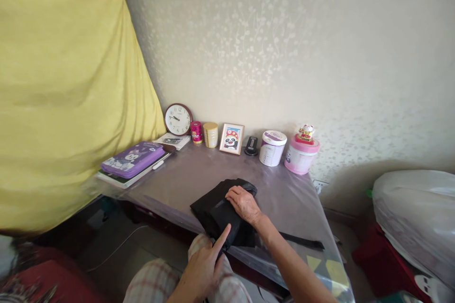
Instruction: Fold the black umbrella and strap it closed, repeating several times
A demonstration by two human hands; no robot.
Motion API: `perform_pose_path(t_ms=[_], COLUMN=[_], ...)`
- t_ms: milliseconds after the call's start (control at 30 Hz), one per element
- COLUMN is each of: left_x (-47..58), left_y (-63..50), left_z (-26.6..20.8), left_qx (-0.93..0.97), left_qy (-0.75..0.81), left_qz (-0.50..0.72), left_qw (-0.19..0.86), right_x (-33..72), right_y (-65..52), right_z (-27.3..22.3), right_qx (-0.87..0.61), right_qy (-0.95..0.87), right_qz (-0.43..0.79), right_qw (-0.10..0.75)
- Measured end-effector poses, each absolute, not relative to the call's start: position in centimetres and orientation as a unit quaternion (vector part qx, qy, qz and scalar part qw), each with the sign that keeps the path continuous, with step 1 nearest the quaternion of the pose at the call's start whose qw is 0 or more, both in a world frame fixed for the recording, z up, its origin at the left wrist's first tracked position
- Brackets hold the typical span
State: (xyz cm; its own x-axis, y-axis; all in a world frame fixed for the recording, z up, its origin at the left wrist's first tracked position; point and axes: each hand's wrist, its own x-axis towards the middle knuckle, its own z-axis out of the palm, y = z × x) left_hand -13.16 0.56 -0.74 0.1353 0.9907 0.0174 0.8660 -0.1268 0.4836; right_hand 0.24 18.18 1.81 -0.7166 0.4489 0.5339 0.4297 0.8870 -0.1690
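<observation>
Head view: black cloth (pixel 216 210) folded at table (pixel 284 194) front edge, lower centre. Right hand (pixel 244 203) flat on top, fingers spread, gripping nothing. Left hand (pixel 202 267) mostly curled, index finger pressing near edge. Looks soft, light, limp; best pinched at folded edge.

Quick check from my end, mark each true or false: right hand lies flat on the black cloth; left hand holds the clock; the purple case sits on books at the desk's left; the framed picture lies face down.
1. The right hand lies flat on the black cloth. True.
2. The left hand holds the clock. False: it points a finger at the cloth's near edge; the clock leans against the wall.
3. The purple case sits on books at the desk's left. True.
4. The framed picture lies face down. False: it stands upright.
</observation>
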Motion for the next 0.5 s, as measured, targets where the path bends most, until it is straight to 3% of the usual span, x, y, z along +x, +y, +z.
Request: perform_pose_path(t_ms=[300, 500], left_x=[-13.4, -13.3], left_y=[0.8, 0.9], left_z=[-1.9, -1.4], left_qx=[0.728, 0.725], left_qy=[0.627, 0.631], left_qz=[0.205, 0.185], left_qw=[0.187, 0.205], right_x=[3.9, 5.9], right_y=[13.0, 18.6], right_z=[1.7, 0.2], right_qx=[-0.262, -0.354], right_qy=[-0.911, -0.89], right_qz=[0.044, -0.027], right_qw=[0.315, 0.286])
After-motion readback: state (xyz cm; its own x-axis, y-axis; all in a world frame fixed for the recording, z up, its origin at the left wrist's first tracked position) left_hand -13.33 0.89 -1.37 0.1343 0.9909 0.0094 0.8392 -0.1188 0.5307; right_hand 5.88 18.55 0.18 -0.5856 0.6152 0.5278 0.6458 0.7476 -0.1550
